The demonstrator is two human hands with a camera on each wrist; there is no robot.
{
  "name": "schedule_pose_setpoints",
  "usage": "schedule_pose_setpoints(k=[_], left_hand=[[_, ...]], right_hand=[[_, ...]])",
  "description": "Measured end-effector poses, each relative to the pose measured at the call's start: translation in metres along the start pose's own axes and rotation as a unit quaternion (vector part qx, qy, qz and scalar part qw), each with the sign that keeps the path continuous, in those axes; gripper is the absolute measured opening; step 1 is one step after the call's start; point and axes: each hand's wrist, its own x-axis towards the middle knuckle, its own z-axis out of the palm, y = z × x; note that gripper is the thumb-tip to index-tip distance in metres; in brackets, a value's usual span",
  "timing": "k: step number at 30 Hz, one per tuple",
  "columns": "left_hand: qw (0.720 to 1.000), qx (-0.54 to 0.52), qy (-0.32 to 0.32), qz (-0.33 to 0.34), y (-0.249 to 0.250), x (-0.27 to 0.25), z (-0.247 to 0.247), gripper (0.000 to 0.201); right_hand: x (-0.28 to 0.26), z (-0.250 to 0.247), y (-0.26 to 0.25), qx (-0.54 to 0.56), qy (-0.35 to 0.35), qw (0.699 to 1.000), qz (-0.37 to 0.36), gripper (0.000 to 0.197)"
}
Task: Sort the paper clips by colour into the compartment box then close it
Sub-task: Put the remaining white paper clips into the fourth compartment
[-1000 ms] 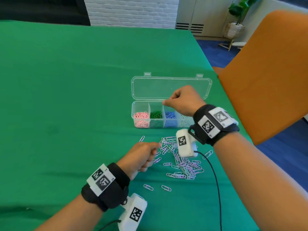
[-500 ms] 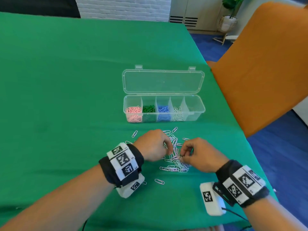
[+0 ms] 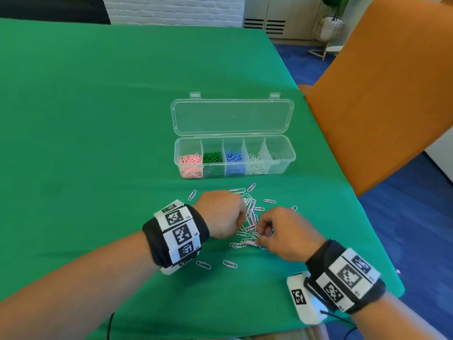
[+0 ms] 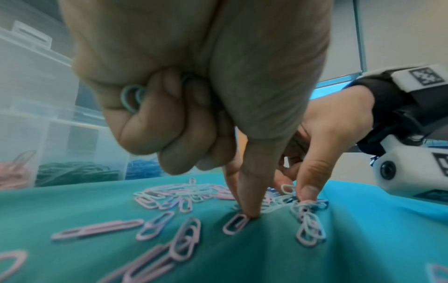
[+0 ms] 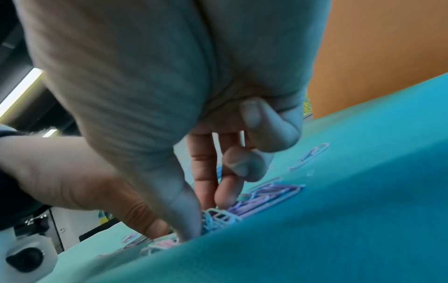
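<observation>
The clear compartment box (image 3: 282, 165) stands open on the green cloth, its lid (image 3: 232, 116) laid back. Its compartments hold pink (image 3: 190, 163), green (image 3: 212, 159), blue (image 3: 234, 160) and white clips (image 3: 255, 161). Loose pink and white clips (image 3: 250, 212) lie in a pile in front of it. My left hand (image 3: 241, 223) keeps pale clips (image 4: 132, 97) in its curled fingers, and its fingertip (image 4: 249, 210) presses into the pile. My right hand (image 3: 259, 239) pinches a white clip (image 4: 287, 188) at the pile's near right side.
An orange chair back (image 3: 380, 94) stands close to the table's right edge. Stray clips (image 3: 229, 263) lie on the cloth nearer to me. The cloth (image 3: 85, 143) stretches wide to the left of the box. A wrist camera cable (image 3: 343, 322) trails from my right arm.
A second ago my right hand was over the box's white compartment; it has come back down to the pile. My left hand has moved from its left edge onto the pile.
</observation>
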Motion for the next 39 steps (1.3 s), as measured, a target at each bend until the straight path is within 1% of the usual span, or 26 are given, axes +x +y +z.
schedule_pose_setpoints(k=[2,5,8,12,14,15,16,19,22,25,27,29,32,34,35,37,38,39], left_hand=[[1.0,0.001,-0.003,0.002,0.001,0.0,0.002,0.011],[1.0,0.003,0.008,0.002,0.002,0.001,0.003,0.009],[1.0,0.005,0.003,0.003,0.004,0.003,0.002,0.009],[0.998,0.049,-0.025,-0.012,0.012,0.006,-0.001,0.007],[0.997,0.064,-0.039,-0.021,0.014,0.008,0.002,0.024],[0.996,0.068,-0.045,-0.024,0.014,0.009,0.003,0.028],[0.996,0.07,-0.045,-0.022,0.013,0.01,0.003,0.026],[0.998,0.048,-0.027,-0.017,0.012,0.008,0.004,0.004],[1.0,0.018,-0.003,-0.019,0.011,0.007,0.007,0.013],[0.999,0.016,0.01,-0.031,0.012,0.009,0.008,0.016],[0.999,0.025,-0.008,-0.039,0.012,0.012,0.007,0.015],[0.998,0.022,-0.041,-0.042,0.011,0.015,0.005,0.013],[0.995,0.02,-0.09,-0.038,0.007,0.016,0.0,0.012],[0.993,0.007,-0.108,-0.041,0.002,0.015,0.0,0.022],[0.992,-0.013,-0.114,-0.051,-0.001,0.013,0.0,0.028],[0.986,-0.096,-0.115,-0.078,-0.011,0.009,0.0,0.035],[0.977,-0.158,-0.115,-0.088,-0.016,0.008,-0.001,0.034],[0.959,-0.24,-0.116,-0.096,-0.022,0.006,-0.002,0.031]], right_hand=[[-0.001,-0.001,-0.002,-0.031,0.009,0.999,-0.017,0.009],[0.001,0.0,-0.008,-0.064,0.025,0.997,-0.032,0.012],[0.004,0.0,-0.011,-0.076,0.011,0.996,-0.036,0.014],[0.008,-0.003,-0.015,-0.119,-0.02,0.992,-0.048,0.013],[0.009,-0.005,-0.017,-0.145,-0.037,0.987,-0.052,0.012],[0.009,-0.007,-0.017,-0.152,-0.047,0.986,-0.054,0.013],[0.008,-0.008,-0.017,-0.154,-0.055,0.985,-0.056,0.013],[0.004,-0.012,-0.017,-0.139,-0.063,0.986,-0.063,0.009],[0.003,-0.017,-0.009,-0.069,-0.05,0.995,-0.048,0.008],[0.004,-0.023,0.001,0.051,-0.044,0.997,-0.027,0.011],[0.004,-0.024,0.006,0.163,-0.046,0.985,-0.017,0.011],[0.003,-0.025,0.01,0.257,-0.05,0.965,-0.006,0.01],[0.003,-0.022,0.014,0.33,-0.054,0.943,0.007,0.011],[0.002,-0.02,0.014,0.375,-0.053,0.925,0.021,0.011],[0.002,-0.02,0.014,0.393,-0.053,0.917,0.029,0.011],[0.0,-0.02,0.012,0.424,-0.051,0.903,0.044,0.01],[0.0,-0.021,0.011,0.44,-0.05,0.896,0.049,0.01],[0.0,-0.021,0.01,0.454,-0.048,0.888,0.052,0.01]])
